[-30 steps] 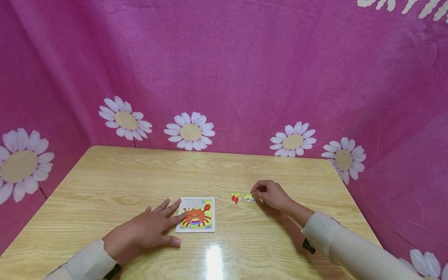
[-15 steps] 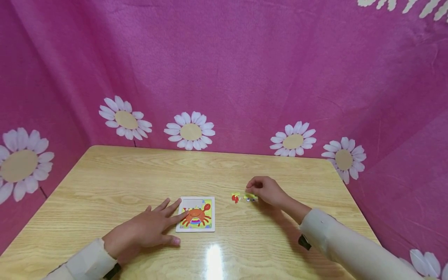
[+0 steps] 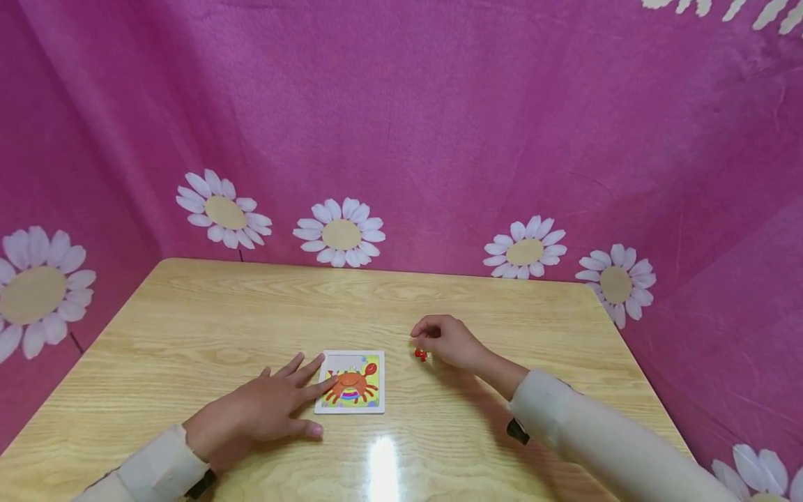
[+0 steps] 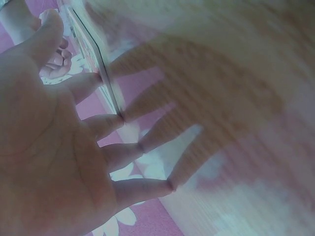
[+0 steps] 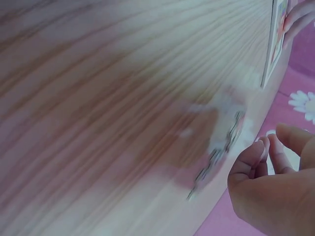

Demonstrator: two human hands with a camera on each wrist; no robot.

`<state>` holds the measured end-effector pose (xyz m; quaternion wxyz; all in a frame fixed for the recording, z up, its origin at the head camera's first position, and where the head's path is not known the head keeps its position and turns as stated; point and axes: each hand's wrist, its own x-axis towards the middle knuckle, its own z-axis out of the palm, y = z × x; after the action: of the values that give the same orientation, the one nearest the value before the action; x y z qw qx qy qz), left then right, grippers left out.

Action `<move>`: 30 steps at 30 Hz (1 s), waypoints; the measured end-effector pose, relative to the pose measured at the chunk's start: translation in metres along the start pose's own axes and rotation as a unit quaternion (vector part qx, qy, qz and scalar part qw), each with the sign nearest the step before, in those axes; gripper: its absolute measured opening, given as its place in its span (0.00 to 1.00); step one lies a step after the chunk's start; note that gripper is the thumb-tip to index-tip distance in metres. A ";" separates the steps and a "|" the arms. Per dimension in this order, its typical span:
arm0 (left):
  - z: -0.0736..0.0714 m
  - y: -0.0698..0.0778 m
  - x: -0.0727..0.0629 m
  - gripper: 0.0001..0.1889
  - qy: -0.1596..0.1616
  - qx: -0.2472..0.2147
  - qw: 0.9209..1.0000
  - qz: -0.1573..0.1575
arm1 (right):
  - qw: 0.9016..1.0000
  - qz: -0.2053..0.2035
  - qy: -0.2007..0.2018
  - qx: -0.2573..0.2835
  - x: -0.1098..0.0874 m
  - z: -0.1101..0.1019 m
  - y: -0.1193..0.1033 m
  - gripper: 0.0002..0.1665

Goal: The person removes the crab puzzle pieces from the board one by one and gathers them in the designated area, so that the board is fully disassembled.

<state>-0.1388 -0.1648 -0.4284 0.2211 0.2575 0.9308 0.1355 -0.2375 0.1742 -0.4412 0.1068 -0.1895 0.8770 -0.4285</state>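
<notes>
Along the far edge of the tabletop [image 3: 376, 300], a bare strip is left from corner to corner. A gap is left between the puzzle tray [image 3: 343, 361] and the red puzzle piece [image 3: 421, 355]. Towards the left edge, the tray is blocked by the left hand [image 3: 270, 408]; from above, the piece is partly screened by the right hand [image 3: 453, 343].

We see a pale wood-grained tabletop [image 3: 263, 307] with rounded far corners and a streak of glare toward its near edge. Lying flat on it, about mid-width, is a white-framed puzzle tray [image 3: 351, 410] with a crab picture. The spread left hand [image 3: 270, 408] rests its fingertips partly on the tray, partly on the wood. To the tray's right, apart from it, lie loose puzzle pieces [image 5: 209, 164]; we count perhaps two, since the right hand [image 3: 447, 341] partly hides them.
</notes>
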 end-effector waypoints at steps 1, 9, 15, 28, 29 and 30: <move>0.000 0.000 0.000 0.45 0.001 0.001 1.000 0.001 | 1.000 -0.001 -0.003 0.002 0.001 0.003 -0.002 0.05; 0.000 -0.001 0.001 0.45 0.004 0.005 1.000 0.003 | 1.000 0.004 -0.020 0.021 0.007 0.024 -0.017 0.07; 0.000 -0.001 0.001 0.45 0.003 0.009 1.000 0.000 | 0.999 0.002 -0.029 0.037 0.010 0.038 -0.027 0.08; 0.001 -0.001 0.001 0.45 0.001 0.016 1.000 -0.003 | 0.998 -0.027 -0.061 -0.019 0.011 0.064 -0.036 0.09; 0.001 -0.001 0.001 0.45 0.002 0.016 1.000 -0.003 | 0.997 -0.033 -0.062 -0.032 0.011 0.066 -0.036 0.09; 0.001 -0.001 0.001 0.45 0.002 0.016 1.000 -0.003 | 0.996 -0.041 -0.061 -0.046 0.011 0.067 -0.036 0.09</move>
<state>-0.1397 -0.1651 -0.4302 0.2152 0.2581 0.9342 0.1201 -0.2157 0.1014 -0.4539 0.1334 -0.2559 0.8791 -0.3794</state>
